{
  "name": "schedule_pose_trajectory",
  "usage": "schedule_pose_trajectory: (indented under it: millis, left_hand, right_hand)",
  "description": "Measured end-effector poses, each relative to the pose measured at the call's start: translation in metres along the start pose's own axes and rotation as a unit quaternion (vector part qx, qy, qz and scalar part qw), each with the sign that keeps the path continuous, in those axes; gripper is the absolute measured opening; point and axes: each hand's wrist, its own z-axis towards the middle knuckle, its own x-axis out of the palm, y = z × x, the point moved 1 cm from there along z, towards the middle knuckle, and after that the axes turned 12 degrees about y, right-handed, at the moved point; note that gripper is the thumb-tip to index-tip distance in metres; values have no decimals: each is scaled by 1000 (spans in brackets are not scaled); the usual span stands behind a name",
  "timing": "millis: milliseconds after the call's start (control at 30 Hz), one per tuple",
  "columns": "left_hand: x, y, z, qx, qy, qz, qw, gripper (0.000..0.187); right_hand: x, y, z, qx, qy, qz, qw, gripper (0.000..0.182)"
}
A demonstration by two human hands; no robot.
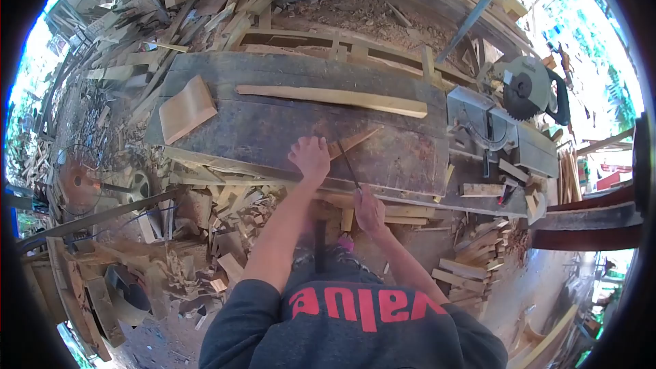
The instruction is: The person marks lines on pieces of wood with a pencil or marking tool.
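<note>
My left hand (311, 158) is closed over the wide end of a tapered piece of wood (354, 141), holding it down on the dark workbench (403, 157). The narrow point of that piece reaches out to the right across the bench top. My right hand (370, 210), at the bench's near edge, grips a long thin dark hand tool (348, 165) that looks like a file. Its blade slants up and left, crossing over the tapered piece just right of my left hand; the grip is hidden in my fingers.
A long wooden strip (328, 97) lies across the bench's far side, and a curved wooden block (187, 111) sits at its left end. To the right stands a miter saw (529, 89) with its round blade showing. Offcuts (471, 270) and scrap wood surround the bench.
</note>
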Motion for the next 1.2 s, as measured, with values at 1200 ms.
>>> schedule_pose_trajectory:
  millis: [1200]
  left_hand:
    - [-8,6,-19,4,176,-1,984,58]
  right_hand:
    - [4,-80,-21,-120,-212,19,970,20]
